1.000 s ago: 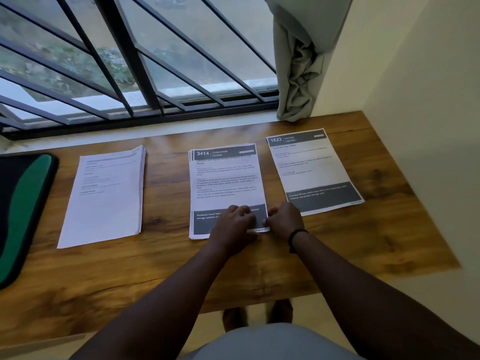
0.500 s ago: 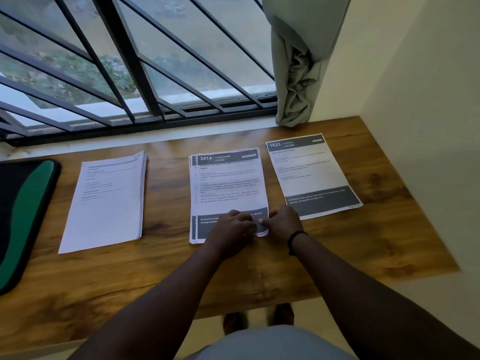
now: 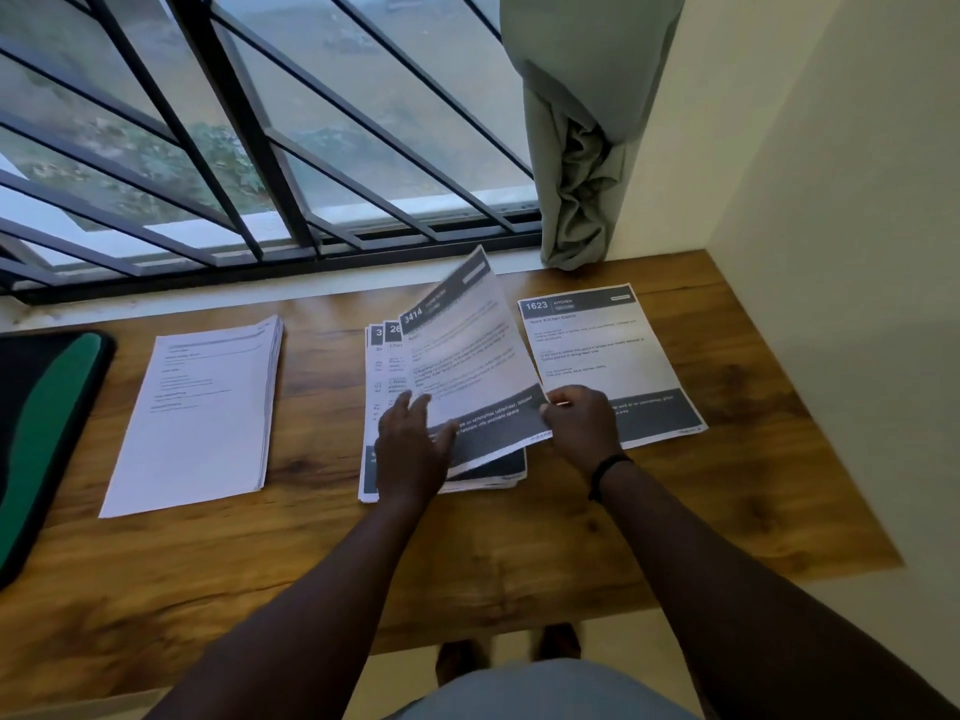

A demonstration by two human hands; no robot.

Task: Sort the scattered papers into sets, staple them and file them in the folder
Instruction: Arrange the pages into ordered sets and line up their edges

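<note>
Far left, black-and-green folder [image 3: 41, 433] at table [image 3: 467, 553] edge. Next, white paper stack [image 3: 202, 407], flat. Centre pile [image 3: 379, 387], fanned; left hand [image 3: 413, 449] flat on it, fingers spread. Top sheet [image 3: 467, 366] lifted, tilted; right hand [image 3: 579, 423] pinches its lower right corner. Single kitchen sheet [image 3: 602, 345] lies beside, right.

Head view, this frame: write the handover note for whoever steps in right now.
Right hand pinches the lower right corner of the sheet headed 3414, lifted and tilted off the middle stack. Left hand lies open on that stack, fingers at the sheet's lower edge.
Sheet headed 1623 lies flat to the right; a plainer stack lies to the left; a black and green folder sits at the table's left edge.
Done: papers partly grouped. Left: finish sorting, staple, file. No stapler in view.
</note>
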